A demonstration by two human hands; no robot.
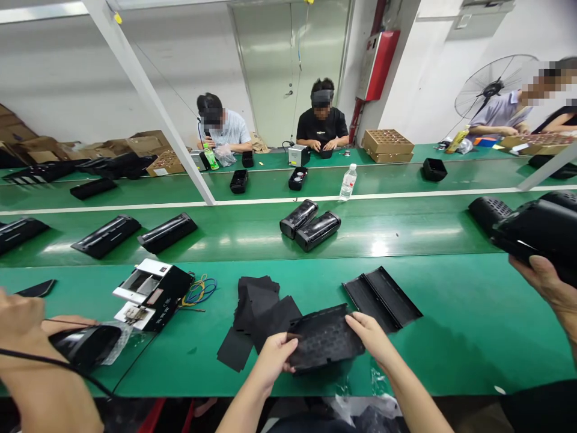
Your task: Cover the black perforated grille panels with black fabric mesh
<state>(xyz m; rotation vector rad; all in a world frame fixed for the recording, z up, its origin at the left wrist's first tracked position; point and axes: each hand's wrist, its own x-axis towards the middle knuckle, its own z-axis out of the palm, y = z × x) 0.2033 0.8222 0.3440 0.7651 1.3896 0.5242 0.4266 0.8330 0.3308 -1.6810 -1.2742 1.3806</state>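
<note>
Between my two hands is a black plastic panel [324,340] with a patterned, grille-like face, tilted above the front of the green bench. My left hand [277,356] grips its left edge, thumb on top. At the upper right edge my right hand [366,332] pinches it, fingers mostly hidden beneath. A loose pile of thin black sheets [265,310] lies just beyond my left hand. Past my right hand, similar long black panels [382,299] rest side by side on the bench.
A white-and-black machine [153,291] with coiled wires [201,290] stands left. Co-workers' hands hold black housings at both sides: a left one [83,346] and a right one [541,234]. Black speaker-like units [311,225] and a bottle [348,182] stand farther back; people sit opposite.
</note>
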